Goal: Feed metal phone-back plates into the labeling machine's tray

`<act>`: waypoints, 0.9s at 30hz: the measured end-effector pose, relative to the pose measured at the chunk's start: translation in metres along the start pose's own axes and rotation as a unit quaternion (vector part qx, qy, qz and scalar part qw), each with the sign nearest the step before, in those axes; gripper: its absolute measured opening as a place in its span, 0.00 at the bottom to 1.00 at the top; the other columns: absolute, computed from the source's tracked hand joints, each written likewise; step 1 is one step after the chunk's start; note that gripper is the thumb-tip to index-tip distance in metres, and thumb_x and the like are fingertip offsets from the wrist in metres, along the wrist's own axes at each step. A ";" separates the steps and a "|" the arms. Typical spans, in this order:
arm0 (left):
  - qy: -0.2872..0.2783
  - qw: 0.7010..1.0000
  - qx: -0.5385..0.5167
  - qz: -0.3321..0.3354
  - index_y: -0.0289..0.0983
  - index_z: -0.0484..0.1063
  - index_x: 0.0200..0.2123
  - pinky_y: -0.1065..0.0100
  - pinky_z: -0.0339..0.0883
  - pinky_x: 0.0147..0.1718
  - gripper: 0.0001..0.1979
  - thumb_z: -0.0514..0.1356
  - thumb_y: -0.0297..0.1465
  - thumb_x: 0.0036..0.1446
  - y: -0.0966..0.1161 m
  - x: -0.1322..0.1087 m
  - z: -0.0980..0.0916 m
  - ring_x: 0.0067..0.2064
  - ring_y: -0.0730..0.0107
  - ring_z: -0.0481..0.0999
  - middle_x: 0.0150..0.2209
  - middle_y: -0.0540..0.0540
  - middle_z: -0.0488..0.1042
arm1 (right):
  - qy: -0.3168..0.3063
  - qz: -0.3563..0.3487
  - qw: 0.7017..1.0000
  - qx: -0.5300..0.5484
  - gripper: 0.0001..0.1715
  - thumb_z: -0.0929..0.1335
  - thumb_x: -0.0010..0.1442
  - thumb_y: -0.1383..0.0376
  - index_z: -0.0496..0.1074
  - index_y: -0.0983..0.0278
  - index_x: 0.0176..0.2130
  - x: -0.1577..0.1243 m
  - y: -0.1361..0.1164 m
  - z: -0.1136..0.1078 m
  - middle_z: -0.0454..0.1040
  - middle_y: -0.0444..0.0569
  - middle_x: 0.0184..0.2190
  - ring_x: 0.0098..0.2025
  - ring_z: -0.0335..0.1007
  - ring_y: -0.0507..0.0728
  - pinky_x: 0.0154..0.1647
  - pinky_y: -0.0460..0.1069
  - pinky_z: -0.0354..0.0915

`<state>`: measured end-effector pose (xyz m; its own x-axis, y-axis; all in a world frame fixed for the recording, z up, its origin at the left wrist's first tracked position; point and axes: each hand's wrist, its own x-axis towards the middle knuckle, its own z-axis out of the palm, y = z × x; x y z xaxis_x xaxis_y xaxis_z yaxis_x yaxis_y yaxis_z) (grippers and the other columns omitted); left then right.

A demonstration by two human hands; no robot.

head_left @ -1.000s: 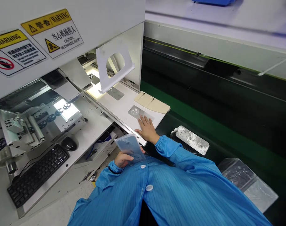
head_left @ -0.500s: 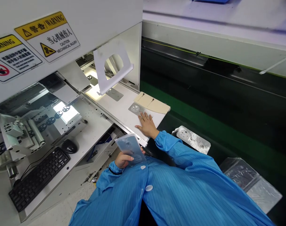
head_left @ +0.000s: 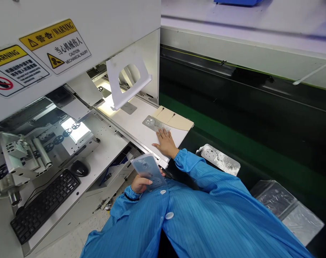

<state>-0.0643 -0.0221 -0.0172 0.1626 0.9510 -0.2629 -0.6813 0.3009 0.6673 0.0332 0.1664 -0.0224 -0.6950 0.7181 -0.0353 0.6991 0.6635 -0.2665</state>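
In my left hand (head_left: 141, 184) is a stack of thin translucent phone back panels (head_left: 146, 165), tilted up close to my body, thumb across the front and fingertips showing at the right edge. My right hand (head_left: 165, 142) lies flat with fingers spread at the end of a white conveyor belt (head_left: 136, 123). Just beyond its fingertips is a single phone back panel (head_left: 150, 122) with round camera holes; whether the fingers touch its near end I cannot tell. Farther along the belt rests another panel (head_left: 129, 108), partly behind a white bracket.
A cream guide plate (head_left: 176, 117) borders the belt's right side. A white machine with warning labels (head_left: 55, 46) rises at left, above a keyboard (head_left: 44, 206) and mouse (head_left: 79, 168). A silvery patterned panel (head_left: 220, 159) and clear plastic sleeves (head_left: 288, 211) lie on the dark surface at right.
The panel by my right hand has slid a little up the belt, away from me. The farther panel has also shifted toward the machine. My left hand keeps its hold on the stack.
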 end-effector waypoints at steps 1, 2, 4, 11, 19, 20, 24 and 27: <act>-0.003 1.000 0.000 0.001 0.35 0.74 0.40 0.45 0.60 0.51 0.25 0.60 0.25 0.31 0.001 0.000 0.000 0.52 0.41 0.70 0.43 0.39 0.76 | -0.001 0.003 1.000 0.000 0.41 0.55 0.63 0.48 0.53 0.74 0.62 0.000 -0.001 0.000 0.44 0.60 0.66 0.67 0.35 0.69 0.64 0.64 0.37; -0.007 1.000 0.001 0.000 0.34 0.74 0.41 0.45 0.60 0.52 0.25 0.60 0.25 0.32 0.001 -0.001 0.001 0.52 0.42 0.70 0.43 0.39 0.76 | -0.003 0.006 1.000 0.000 0.41 0.55 0.63 0.47 0.53 0.74 0.62 0.000 -0.002 -0.001 0.44 0.60 0.66 0.67 0.35 0.69 0.64 0.63 0.37; -0.013 1.000 -0.001 -0.002 0.34 0.74 0.42 0.46 0.60 0.52 0.25 0.60 0.25 0.34 0.003 -0.001 0.002 0.52 0.44 0.70 0.43 0.39 0.76 | -0.008 0.013 1.000 0.000 0.41 0.56 0.63 0.47 0.53 0.74 0.63 0.000 -0.004 -0.002 0.44 0.60 0.66 0.67 0.35 0.69 0.64 0.63 0.36; -0.001 1.000 -0.017 0.009 0.35 0.75 0.42 0.50 0.63 0.50 0.26 0.60 0.23 0.33 0.003 0.000 0.006 0.50 0.44 0.72 0.42 0.40 0.77 | -0.017 0.023 0.999 0.025 0.41 0.57 0.62 0.48 0.52 0.74 0.63 0.001 -0.007 -0.004 0.44 0.60 0.66 0.67 0.33 0.69 0.64 0.63 0.35; -0.008 1.000 0.007 -0.014 0.34 0.74 0.44 0.48 0.61 0.51 0.24 0.61 0.24 0.38 0.007 0.005 0.011 0.48 0.48 0.73 0.43 0.40 0.77 | 0.084 -0.045 0.958 0.269 0.29 0.57 0.65 0.52 0.69 0.70 0.50 -0.027 -0.001 -0.053 0.72 0.60 0.48 0.48 0.68 0.61 0.50 0.56 0.64; -0.005 0.999 0.018 -0.027 0.33 0.75 0.42 0.48 0.62 0.51 0.22 0.60 0.25 0.40 0.008 0.009 0.014 0.48 0.48 0.74 0.42 0.39 0.77 | 0.063 -0.074 0.942 0.321 0.28 0.56 0.65 0.51 0.70 0.67 0.49 -0.035 0.001 -0.067 0.74 0.56 0.42 0.41 0.71 0.58 0.42 0.53 0.67; -0.045 0.992 0.093 -0.077 0.32 0.76 0.39 0.51 0.63 0.50 0.16 0.61 0.27 0.43 0.008 0.031 0.030 0.46 0.51 0.75 0.39 0.39 0.79 | 0.005 -0.222 0.919 0.326 0.20 0.64 0.61 0.54 0.71 0.65 0.46 -0.075 0.012 -0.118 0.74 0.50 0.36 0.34 0.69 0.53 0.33 0.47 0.66; -0.084 0.976 0.187 -0.074 0.32 0.76 0.39 0.54 0.64 0.49 0.15 0.61 0.29 0.45 0.001 0.051 0.040 0.44 0.54 0.75 0.39 0.41 0.78 | 0.047 -0.223 0.941 0.248 0.15 0.61 0.65 0.59 0.73 0.65 0.41 -0.106 0.022 -0.136 0.73 0.51 0.34 0.36 0.69 0.54 0.37 0.48 0.66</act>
<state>-0.0282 0.0298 -0.0023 0.3763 0.8835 -0.2789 -0.3383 0.4112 0.8464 0.1447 0.1335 0.1065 -0.8667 0.4221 0.2658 0.1603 0.7403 -0.6529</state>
